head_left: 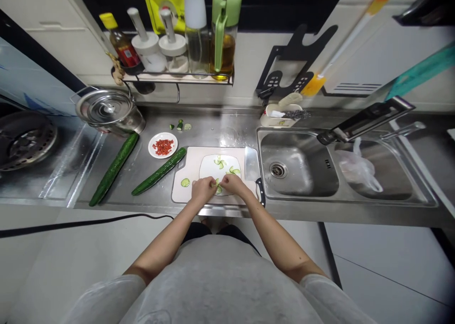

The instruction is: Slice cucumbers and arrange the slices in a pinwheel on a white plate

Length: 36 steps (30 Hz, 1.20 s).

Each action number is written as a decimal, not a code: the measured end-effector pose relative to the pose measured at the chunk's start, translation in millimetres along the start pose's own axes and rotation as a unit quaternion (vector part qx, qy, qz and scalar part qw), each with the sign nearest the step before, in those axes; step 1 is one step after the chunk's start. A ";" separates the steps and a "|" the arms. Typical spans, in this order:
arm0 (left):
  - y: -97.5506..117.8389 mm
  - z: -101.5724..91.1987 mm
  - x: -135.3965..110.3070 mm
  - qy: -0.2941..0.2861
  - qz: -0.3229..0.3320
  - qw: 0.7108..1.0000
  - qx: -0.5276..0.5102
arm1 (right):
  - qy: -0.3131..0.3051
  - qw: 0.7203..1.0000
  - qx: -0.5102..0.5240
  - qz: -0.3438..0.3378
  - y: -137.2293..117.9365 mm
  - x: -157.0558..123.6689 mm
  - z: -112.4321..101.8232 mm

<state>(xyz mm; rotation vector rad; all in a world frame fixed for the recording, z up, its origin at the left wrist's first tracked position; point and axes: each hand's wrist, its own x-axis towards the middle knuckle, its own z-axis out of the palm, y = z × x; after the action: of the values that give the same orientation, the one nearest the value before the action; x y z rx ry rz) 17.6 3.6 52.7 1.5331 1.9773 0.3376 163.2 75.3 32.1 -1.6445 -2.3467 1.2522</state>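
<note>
A pale cutting board [185, 193] lies on the steel counter, with a white plate [209, 168] on it holding several cucumber slices [220, 163]. My left hand [202, 189] and my right hand [232, 183] meet at the plate's near edge, fingers pinched together on a thin cucumber slice [217, 186]. One loose slice [185, 182] lies on the board to the left. A cleaver [251, 164] lies flat on the board's right side, its black handle [261, 196] near my right wrist.
Two whole cucumbers [113, 168] [159, 171] and a small dish of chopped red chilli [162, 146] lie to the left. Cucumber ends [180, 125] sit behind. A lidded pot [106, 110], a rack of bottles [177, 75], a double sink [298, 165] and a tap [366, 120] surround the board.
</note>
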 end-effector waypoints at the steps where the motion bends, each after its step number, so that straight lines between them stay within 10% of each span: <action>1: 0.4 -0.1 0.2 -0.001 0.000 1.000 0.005 | -0.001 1.000 -0.005 0.000 0.2 1.0 0.6; 22: -0.6 1.0 0.6 0.001 -0.002 0.998 0.067 | -0.009 0.998 -0.033 0.045 -9.5 -6.2 -4.4; 36: 3.7 -2.3 2.9 0.033 -0.004 0.999 0.023 | 0.095 0.994 0.016 0.053 -0.3 -21.9 -30.1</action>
<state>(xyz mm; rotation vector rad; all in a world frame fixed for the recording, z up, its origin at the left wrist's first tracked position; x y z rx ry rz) 18.8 7.8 55.6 1.5611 2.0540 0.3453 185.8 75.7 61.7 -1.8119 -2.1438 1.0869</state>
